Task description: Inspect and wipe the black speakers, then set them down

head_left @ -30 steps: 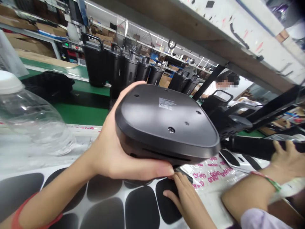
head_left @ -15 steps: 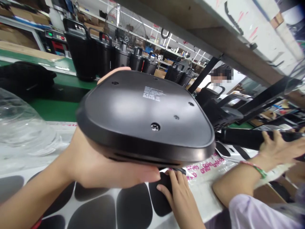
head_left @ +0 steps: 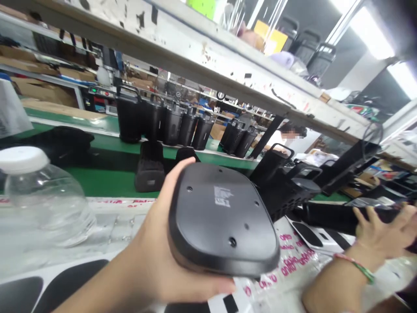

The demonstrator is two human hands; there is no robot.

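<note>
Black plastic base: held in the air at centre frame, underside facing the camera and tilted, with a small white label and several screw holes; it appears to be a cover for one of the black containers.

Left hand: cradles the base from below at its left edge.

Left fingers: pressed together and curled under the near edge, with the thumb up against the far edge, pinching the base between them.

Right hand: at far right, resting on a black cylindrical tube, well apart from the base.

Right fingers: spread across the tube; whether they grip it is hard to tell from this angle.

Right wrist: wears a thin green-and-red thread bracelet.

Left side: clear plastic jar with a white cap, near the left hand.

Work surface: printed plastic film lies below the base, with white sheet bearing black rounded shapes at near left.

Far side: black containers with handles stand in a row on a green conveyor belt.

Beyond: a co-worker in white.
</note>
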